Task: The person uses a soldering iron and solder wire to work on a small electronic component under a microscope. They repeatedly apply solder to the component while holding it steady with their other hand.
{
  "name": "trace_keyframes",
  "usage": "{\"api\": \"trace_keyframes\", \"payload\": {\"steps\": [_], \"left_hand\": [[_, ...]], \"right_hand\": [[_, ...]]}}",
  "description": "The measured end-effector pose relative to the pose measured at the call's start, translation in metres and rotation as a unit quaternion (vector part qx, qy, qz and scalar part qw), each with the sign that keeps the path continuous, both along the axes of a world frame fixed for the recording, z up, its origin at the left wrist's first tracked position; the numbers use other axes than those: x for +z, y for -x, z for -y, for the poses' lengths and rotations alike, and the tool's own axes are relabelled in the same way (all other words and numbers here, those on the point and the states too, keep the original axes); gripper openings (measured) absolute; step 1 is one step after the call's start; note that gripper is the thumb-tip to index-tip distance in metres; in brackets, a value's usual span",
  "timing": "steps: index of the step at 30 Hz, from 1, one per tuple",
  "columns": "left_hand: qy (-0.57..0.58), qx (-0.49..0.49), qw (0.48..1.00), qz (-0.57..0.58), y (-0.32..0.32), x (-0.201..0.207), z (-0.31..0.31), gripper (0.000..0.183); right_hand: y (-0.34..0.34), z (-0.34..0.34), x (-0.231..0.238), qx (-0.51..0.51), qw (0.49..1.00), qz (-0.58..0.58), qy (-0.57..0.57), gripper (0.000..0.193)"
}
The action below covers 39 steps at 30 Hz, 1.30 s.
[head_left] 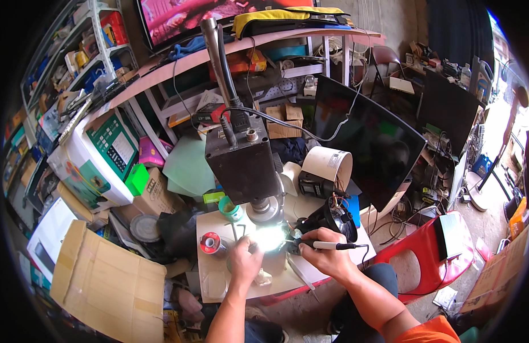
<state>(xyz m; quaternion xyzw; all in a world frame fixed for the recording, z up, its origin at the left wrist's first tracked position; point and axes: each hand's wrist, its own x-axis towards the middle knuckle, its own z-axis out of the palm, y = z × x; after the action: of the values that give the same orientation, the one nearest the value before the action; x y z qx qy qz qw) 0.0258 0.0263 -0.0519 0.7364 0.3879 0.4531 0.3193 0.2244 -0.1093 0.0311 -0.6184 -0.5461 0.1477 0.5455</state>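
Right hand (pixel 322 251): fingers closed round a pen-shaped tool (pixel 333 245), white-barrelled with dark ends. The tool lies across the grip, working end toward 9 o'clock, near a bright patch of light (pixel 270 239); dark cable leaving its rear at 3 o'clock. Exact tip lost in glare.

Left hand (pixel 245 260): at the patch's lower-left edge, thumb and fingers drawn together. Whether anything is pinched there cannot be told for the glare.

Surroundings, by clock from the bright patch, 12 toward the top of the view:
- 6: small white crumpled piece (pixel 264 279), on the white tabletop (pixel 209 223).
- 9: red-ended spool (pixel 210 242), just beside the left hand.
- Between 10 and 11: green tub (pixel 230 209), open-topped.
- Between 2 and 3: black round housing (pixel 336 220), near the right hand.
- 11: black box-shaped device (pixel 241 160), mounted by a metal pole, above the work.
- Between 1 and 2: large dark screen (pixel 373 143), tilted.
- 3: red plastic seat (pixel 424 243), beyond the table.
- Between 8 and 9: cardboard box (pixel 107 280), well apart.
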Motion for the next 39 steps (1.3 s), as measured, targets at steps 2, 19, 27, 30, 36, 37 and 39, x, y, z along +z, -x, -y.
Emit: {"api": "trace_keyframes", "payload": {"steps": [2,19,27,30,36,37,39], "left_hand": [[-0.005,-0.002,1.0,-0.003,-0.001,0.007,0.002,0.009],[-0.032,0.001,0.999,-0.019,-0.003,0.015,0.006,0.012],[-0.032,0.001,0.999,-0.017,-0.003,0.016,0.006,0.013],[-0.026,0.0,0.999,-0.021,-0.004,0.017,0.007,0.013],[-0.035,-0.005,0.999,-0.014,-0.003,0.015,0.005,0.012],[-0.035,-0.005,0.999,-0.015,-0.003,0.013,0.004,0.012],[-0.036,-0.005,0.999,-0.015,-0.003,0.011,0.003,0.012]], "right_hand": [[0.0,0.0,0.001,-0.001,1.0,-0.002,0.003,0.021],[0.0,0.0,0.004,0.006,1.0,0.016,0.006,0.021],[0.0,0.0,0.005,0.007,1.0,0.023,0.007,0.021],[0.0,0.0,0.004,0.007,1.0,0.024,0.008,0.021],[0.0,0.0,0.005,0.008,1.0,0.024,0.002,0.02],[0.0,0.0,0.004,0.008,1.0,0.024,-0.001,0.02],[0.0,-0.001,0.004,0.011,1.0,0.024,0.0,0.02]]}}
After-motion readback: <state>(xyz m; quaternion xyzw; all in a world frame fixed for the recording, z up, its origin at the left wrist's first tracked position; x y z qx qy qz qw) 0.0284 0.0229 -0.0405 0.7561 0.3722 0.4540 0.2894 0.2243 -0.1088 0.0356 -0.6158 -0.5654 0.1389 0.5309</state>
